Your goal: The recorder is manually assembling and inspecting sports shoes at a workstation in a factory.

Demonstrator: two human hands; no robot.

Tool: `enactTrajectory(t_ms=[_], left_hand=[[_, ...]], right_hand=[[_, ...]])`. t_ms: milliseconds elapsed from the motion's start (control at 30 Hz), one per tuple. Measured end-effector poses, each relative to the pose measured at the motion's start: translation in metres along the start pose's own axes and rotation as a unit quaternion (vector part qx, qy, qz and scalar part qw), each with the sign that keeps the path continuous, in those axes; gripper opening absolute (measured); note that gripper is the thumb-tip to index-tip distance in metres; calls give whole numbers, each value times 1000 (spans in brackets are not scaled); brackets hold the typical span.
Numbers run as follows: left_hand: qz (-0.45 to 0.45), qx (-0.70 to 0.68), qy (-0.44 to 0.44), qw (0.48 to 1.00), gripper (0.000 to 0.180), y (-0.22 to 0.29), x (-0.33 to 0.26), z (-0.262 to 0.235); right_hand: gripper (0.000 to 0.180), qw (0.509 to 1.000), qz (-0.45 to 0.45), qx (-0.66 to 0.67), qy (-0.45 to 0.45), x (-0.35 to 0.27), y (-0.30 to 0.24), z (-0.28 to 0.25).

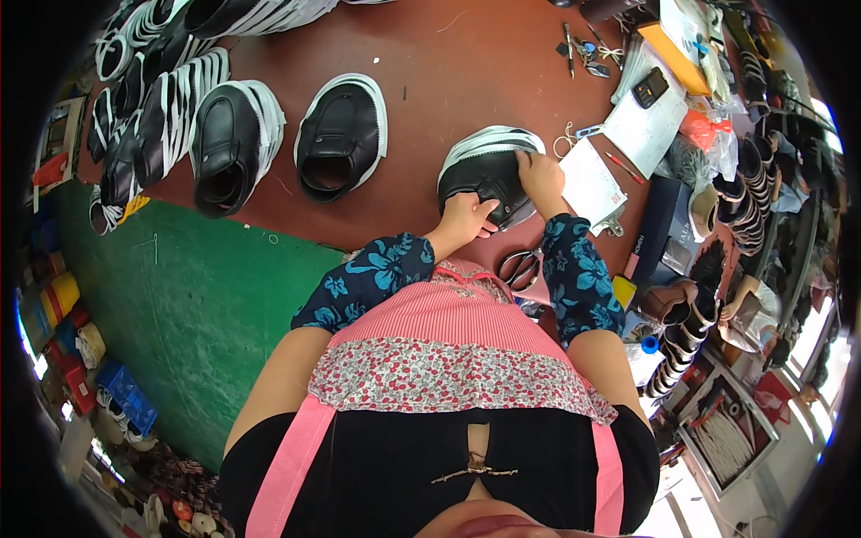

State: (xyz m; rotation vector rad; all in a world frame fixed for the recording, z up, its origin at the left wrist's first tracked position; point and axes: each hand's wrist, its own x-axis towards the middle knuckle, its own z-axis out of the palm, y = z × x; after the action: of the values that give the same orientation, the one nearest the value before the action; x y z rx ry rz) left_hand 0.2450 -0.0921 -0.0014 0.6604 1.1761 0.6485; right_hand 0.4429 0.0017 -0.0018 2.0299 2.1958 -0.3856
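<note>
Both my hands are on the black shoe with the white sole (pixel 489 170), which lies on the reddish-brown bench (pixel 421 81) just ahead of my chest. My left hand (pixel 466 218) is curled over its near edge, fingers bent and pressing down; my right hand (pixel 541 177) lies on its right side, fingertips pinched at the upper's rim. My forearms in blue flowered sleeves reach forward from below. Scissors (pixel 518 267) lie just behind that shoe, toward me. Left of it sit two finished black shoes (pixel 342 136), then a row of more. A green mat (pixel 215 287) covers the bench's near left part. Right of the shoe lie white paper sheets (pixel 592 184), a red pen (pixel 623 168) and an orange flat box (pixel 674 47).
</note>
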Motion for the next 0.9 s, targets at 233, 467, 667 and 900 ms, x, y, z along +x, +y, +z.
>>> enactTrajectory(t_ms=[233, 467, 667, 900], left_hand=[[27, 18, 4, 999, 45, -5, -5, 0], [144, 47, 29, 988, 46, -30, -6, -2], [137, 79, 39, 987, 47, -26, -2, -10], [107, 67, 18, 992, 42, -25, -9, -2]], right_hand=[[32, 995, -63, -73, -7, -4, -18, 15], [39, 967, -201, 25, -153, -6, -135, -7], [50, 953, -178, 62, -236, 51, -129, -8], [43, 957, -161, -83, -228, 54, -154, -19]])
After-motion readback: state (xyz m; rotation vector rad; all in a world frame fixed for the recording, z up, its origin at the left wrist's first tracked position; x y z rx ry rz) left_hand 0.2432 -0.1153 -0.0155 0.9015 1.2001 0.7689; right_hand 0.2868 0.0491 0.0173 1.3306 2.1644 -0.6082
